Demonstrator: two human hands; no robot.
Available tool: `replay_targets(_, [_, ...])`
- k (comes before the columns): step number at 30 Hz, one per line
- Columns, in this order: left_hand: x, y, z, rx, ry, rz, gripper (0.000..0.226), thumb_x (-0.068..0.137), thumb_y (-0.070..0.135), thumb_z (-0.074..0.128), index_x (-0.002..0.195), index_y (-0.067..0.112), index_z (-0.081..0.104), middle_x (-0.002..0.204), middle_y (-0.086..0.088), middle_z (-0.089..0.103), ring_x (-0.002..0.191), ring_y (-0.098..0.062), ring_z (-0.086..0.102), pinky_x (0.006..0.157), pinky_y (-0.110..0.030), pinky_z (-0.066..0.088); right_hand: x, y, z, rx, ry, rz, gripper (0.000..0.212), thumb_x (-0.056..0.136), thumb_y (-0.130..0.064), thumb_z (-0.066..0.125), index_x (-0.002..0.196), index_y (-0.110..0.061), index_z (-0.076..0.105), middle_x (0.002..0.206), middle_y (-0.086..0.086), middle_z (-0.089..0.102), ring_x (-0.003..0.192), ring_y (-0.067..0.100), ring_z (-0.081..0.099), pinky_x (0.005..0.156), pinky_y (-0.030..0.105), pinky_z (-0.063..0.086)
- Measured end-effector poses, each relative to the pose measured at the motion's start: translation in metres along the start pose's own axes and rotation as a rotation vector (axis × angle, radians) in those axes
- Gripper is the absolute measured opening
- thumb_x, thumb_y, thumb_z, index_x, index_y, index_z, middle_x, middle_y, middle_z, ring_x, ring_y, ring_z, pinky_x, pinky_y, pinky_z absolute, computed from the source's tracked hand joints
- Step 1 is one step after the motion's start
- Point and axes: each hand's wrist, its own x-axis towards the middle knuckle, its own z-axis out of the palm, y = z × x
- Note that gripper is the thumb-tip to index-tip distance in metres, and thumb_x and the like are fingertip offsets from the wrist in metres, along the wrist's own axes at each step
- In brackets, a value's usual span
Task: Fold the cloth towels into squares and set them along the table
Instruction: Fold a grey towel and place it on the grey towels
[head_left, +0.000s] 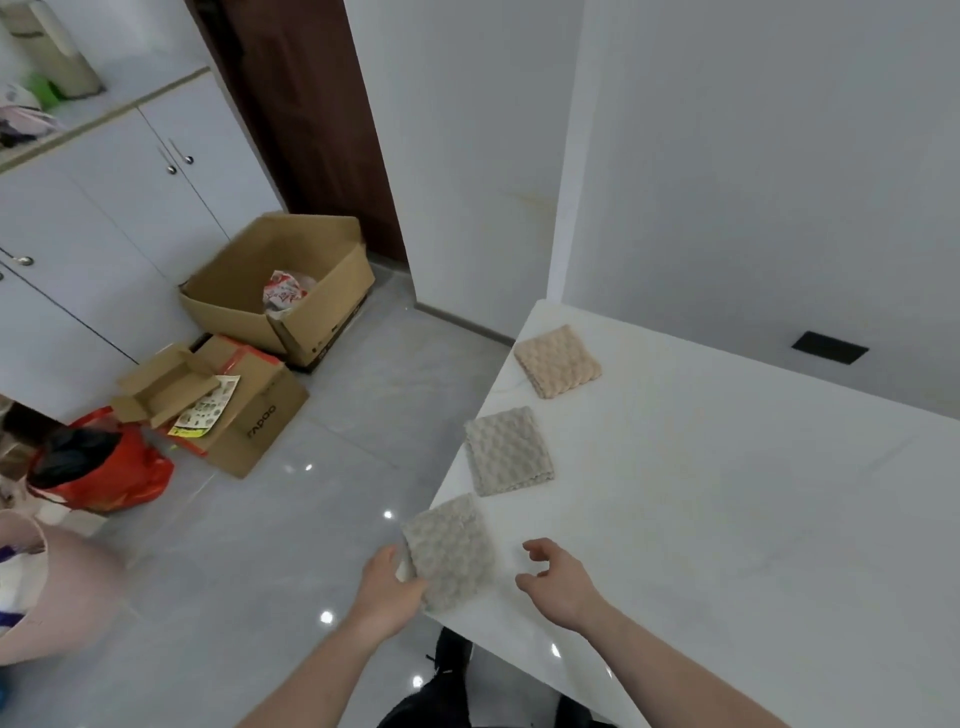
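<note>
On a white table (727, 519), three folded towels run in a line along the left edge, seemingly spaced to leave room for more: a peach towel (557, 361) farthest, a beige towel (508, 451) in the middle, a grey towel (451, 551) nearest. The left hand (387, 590) grips the grey towel's overhanging corner, apparently squaring it, while the right hand (558, 579) hovers beside it, fingers loosely curled and empty; the left fingertips are hidden under the cloth.
</note>
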Motion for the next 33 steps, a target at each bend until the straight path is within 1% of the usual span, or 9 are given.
replay_targets(5, [0.046, 0.005, -0.021, 0.084, -0.128, 0.008, 0.065, 0.087, 0.030, 0.076, 0.142, 0.014, 0.045, 0.136, 0.001, 0.050, 0.116, -0.015, 0.052, 0.091, -0.022, 0.041, 0.035, -0.026, 0.036, 0.033, 0.063, 0.090, 0.068, 0.092, -0.028, 0.063, 0.154, -0.021, 0.037, 0.149, 0.001, 0.048, 0.114, 0.017, 0.057, 0.083, 0.021, 0.042])
replay_targets(8, [0.063, 0.010, -0.028, 0.148, -0.218, 0.026, 0.025, 0.092, 0.021, 0.070, 0.104, 0.028, 0.050, 0.102, 0.010, 0.055, 0.100, -0.010, 0.054, 0.084, -0.020, 0.042, 0.046, -0.034, 0.053, 0.061, 0.079, 0.138, 0.071, 0.093, -0.025, 0.061, 0.157, -0.019, 0.032, 0.152, 0.004, 0.046, 0.129, 0.022, 0.054, 0.084, 0.021, 0.044])
replay_targets(10, [0.076, 0.012, -0.030, 0.186, -0.253, 0.031, 0.024, 0.092, 0.018, 0.068, 0.087, 0.033, 0.049, 0.093, 0.013, 0.057, 0.090, -0.008, 0.058, 0.077, -0.022, 0.045, 0.049, -0.038, 0.062, 0.089, 0.106, 0.153, 0.070, 0.093, -0.024, 0.060, 0.157, -0.018, 0.033, 0.149, 0.004, 0.048, 0.127, 0.021, 0.056, 0.083, 0.022, 0.046])
replay_targets(15, [0.095, 0.011, -0.032, 0.158, -0.238, 0.094, 0.025, 0.084, 0.013, 0.064, 0.107, 0.023, 0.064, 0.102, 0.003, 0.071, 0.093, -0.012, 0.068, 0.086, -0.030, 0.057, 0.045, -0.038, 0.079, 0.176, 0.143, 0.211, 0.058, 0.092, -0.026, 0.061, 0.147, -0.019, 0.045, 0.112, -0.006, 0.063, 0.093, 0.011, 0.064, 0.067, 0.014, 0.047])
replay_targets(19, [0.094, 0.027, -0.027, 0.180, -0.257, 0.222, 0.020, 0.090, 0.013, 0.061, 0.106, 0.024, 0.066, 0.094, 0.006, 0.071, 0.086, -0.009, 0.067, 0.072, -0.023, 0.054, 0.039, -0.035, 0.090, 0.278, 0.185, 0.259, 0.034, 0.090, -0.023, 0.064, 0.124, -0.020, 0.059, 0.098, -0.001, 0.069, 0.083, 0.011, 0.069, 0.065, 0.021, 0.054])
replay_targets(23, [0.101, 0.047, -0.024, 0.136, -0.268, 0.310, 0.014, 0.095, 0.018, 0.061, 0.100, 0.031, 0.064, 0.095, 0.005, 0.071, 0.087, -0.016, 0.070, 0.075, -0.034, 0.058, 0.036, -0.035, 0.099, 0.406, 0.268, 0.280, 0.023, 0.085, -0.020, 0.066, 0.107, -0.022, 0.060, 0.098, 0.002, 0.072, 0.083, 0.018, 0.073, 0.075, 0.036, 0.063])
replay_targets(25, [0.109, 0.052, -0.025, 0.137, -0.283, 0.334, 0.019, 0.094, 0.019, 0.064, 0.109, 0.031, 0.062, 0.104, 0.006, 0.070, 0.091, -0.014, 0.069, 0.082, -0.037, 0.061, 0.036, -0.033, 0.103, 0.422, 0.307, 0.290, 0.022, 0.084, -0.020, 0.066, 0.105, -0.021, 0.060, 0.097, 0.002, 0.071, 0.082, 0.019, 0.073, 0.076, 0.041, 0.063])
replay_targets(29, [0.117, 0.048, -0.028, 0.351, -0.267, 0.399, 0.058, 0.090, 0.024, 0.066, 0.144, 0.025, 0.043, 0.135, 0.007, 0.050, 0.119, -0.014, 0.056, 0.104, -0.032, 0.049, 0.028, -0.030, 0.106, 0.342, 0.381, 0.303, 0.051, 0.084, -0.013, 0.064, 0.133, -0.018, 0.048, 0.119, -0.003, 0.059, 0.091, 0.014, 0.065, 0.071, 0.027, 0.055])
replay_targets(33, [0.102, 0.035, -0.032, 0.652, -0.135, 0.851, 0.067, 0.088, 0.009, 0.057, 0.149, 0.025, 0.035, 0.150, 0.007, 0.031, 0.136, -0.013, 0.036, 0.115, -0.027, 0.034, 0.021, -0.025, 0.108, 0.009, 0.497, 0.102, 0.063, 0.087, -0.017, 0.062, 0.146, -0.027, 0.040, 0.143, -0.006, 0.034, 0.115, 0.018, 0.056, 0.085, 0.027, 0.050])
